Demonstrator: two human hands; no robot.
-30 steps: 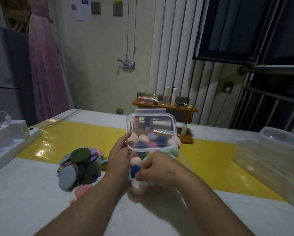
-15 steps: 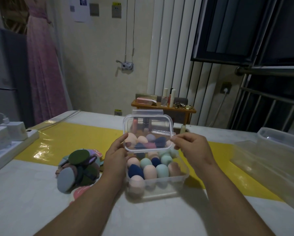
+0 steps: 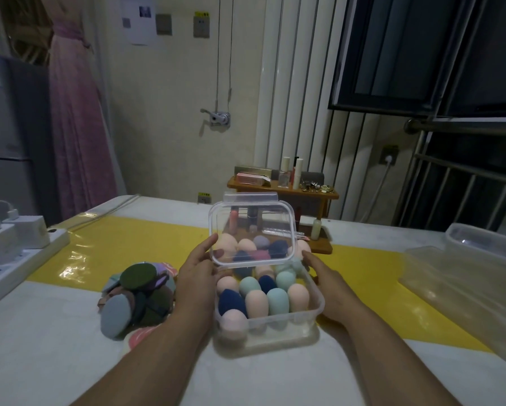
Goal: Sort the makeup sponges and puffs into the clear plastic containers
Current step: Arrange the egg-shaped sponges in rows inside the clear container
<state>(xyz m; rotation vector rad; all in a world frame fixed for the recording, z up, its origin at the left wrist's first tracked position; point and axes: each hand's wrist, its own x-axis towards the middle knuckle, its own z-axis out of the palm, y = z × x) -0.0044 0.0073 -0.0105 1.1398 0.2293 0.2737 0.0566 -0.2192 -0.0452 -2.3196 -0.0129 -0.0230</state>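
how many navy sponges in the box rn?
4 visible. In the container: one navy sponge front-left, another in the middle row, and two seen through the raised lid, a left one and a right one. More may be hidden underneath.

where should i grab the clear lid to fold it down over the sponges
Pinch the clear lid by its short side edges, near the lower corners, coming in from left and right. It stands almost upright at the container's far rim, flat face toward you, so only the edges offer a pinch. The left hand pinches its left edge this way.
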